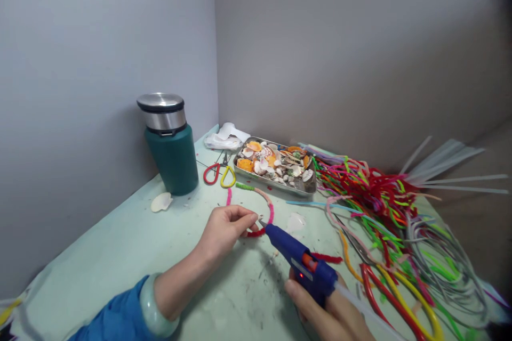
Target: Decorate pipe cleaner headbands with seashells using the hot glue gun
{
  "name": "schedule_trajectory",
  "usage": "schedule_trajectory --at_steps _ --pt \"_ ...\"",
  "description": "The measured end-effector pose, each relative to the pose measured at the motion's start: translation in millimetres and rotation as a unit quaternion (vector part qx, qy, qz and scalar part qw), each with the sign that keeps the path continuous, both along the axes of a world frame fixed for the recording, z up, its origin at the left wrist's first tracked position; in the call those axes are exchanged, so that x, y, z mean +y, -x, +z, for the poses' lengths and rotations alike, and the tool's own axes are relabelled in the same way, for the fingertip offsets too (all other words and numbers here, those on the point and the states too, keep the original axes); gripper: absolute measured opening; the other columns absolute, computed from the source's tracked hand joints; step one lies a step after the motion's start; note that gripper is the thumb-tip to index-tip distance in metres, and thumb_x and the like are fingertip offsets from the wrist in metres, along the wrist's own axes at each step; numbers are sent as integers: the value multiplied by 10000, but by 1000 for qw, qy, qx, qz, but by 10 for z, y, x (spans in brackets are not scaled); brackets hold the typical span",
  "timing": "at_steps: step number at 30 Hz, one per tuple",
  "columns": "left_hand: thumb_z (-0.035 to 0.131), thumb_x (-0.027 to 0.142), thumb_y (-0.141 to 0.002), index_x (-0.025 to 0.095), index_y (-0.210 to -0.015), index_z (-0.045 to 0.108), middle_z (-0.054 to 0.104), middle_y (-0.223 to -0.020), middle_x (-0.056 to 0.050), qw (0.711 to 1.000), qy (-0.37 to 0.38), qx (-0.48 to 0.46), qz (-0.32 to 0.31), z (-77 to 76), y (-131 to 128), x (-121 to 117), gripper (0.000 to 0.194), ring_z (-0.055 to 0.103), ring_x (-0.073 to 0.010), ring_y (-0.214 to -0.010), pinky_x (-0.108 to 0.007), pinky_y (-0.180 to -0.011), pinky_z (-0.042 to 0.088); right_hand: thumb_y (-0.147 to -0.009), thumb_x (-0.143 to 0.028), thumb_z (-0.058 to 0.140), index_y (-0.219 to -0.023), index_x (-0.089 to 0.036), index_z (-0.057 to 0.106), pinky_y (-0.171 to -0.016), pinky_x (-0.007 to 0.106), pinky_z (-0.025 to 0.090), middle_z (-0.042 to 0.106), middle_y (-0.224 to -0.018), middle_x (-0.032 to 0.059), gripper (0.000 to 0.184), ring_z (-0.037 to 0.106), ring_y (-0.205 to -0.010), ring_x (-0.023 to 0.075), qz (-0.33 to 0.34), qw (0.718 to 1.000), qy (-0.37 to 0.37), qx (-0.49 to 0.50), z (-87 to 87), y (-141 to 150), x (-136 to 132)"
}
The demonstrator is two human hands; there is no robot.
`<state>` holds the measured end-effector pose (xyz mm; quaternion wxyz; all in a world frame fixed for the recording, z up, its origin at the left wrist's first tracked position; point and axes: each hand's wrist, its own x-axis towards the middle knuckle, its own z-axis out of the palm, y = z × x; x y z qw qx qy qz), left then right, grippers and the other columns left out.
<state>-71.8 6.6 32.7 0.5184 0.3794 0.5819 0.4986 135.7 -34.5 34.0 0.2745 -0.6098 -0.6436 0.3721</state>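
My right hand (326, 306) is wrapped round a blue hot glue gun (296, 250) with a lit red light and a clear glue stick at its back. The gun's nozzle points left, close to the fingertips of my left hand (228, 226). Thumb and forefinger of that hand are pinched at a small whitish piece (261, 217), too small to name. Below and beyond these fingers lies a ring of pipe cleaners (271, 214) in pink, red, peach and green. The left hand hides part of the ring, and whether it touches it I cannot tell.
A tray (276, 186) of seashells stands at the back, beside small scissors (228, 176). A green flask (174, 162) and a scallop shell (161, 202) are on the left. Tangled pipe cleaners (372, 192), glue sticks (444, 162) and large red-and-yellow-handled scissors (394, 298) lie right.
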Motion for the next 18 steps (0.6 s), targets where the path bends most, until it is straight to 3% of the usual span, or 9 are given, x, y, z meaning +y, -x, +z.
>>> schedule_trajectory --at_steps 18 --pt "712 330 -675 117 -681 695 664 -615 -50 1000 -12 19 6 -26 2 1 214 550 -123 -553 -240 -563 399 -709 -614 615 -793 -222 693 -543 281 502 602 -543 20 408 620 -626 231 13 1000 15 8 -50 4 29"
